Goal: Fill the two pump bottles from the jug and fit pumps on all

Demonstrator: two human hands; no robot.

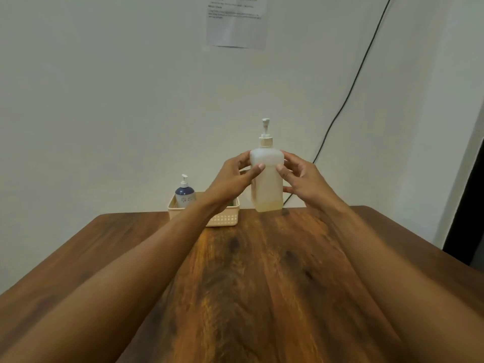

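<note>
Head view shows me at the far end of the wooden table (262,271), with the translucent jug (267,179) between both palms. It stands upright near the back edge, a white pump (265,132) already seated in its neck and only a thin amber layer of liquid at its base, so I judge the pouring is done and I am at the fitting stage, setting this one down or steadying it.

My left hand (235,176) curls round the jug's left side, thumb laid across the front and fingers behind. My right hand (301,176) mirrors it on the right wall, thumb tip on the front, fingers loosely bent. Neither hand is clenched; both are half open, pressing the jug lightly from either side.

Just to the left, a blue pump bottle (185,193) stands in the cream basket (225,218), its pump on. My left forearm hides the rest of the basket, so I cannot tell where the second bottle is. Next I should let go gently, then check that bottle.
</note>
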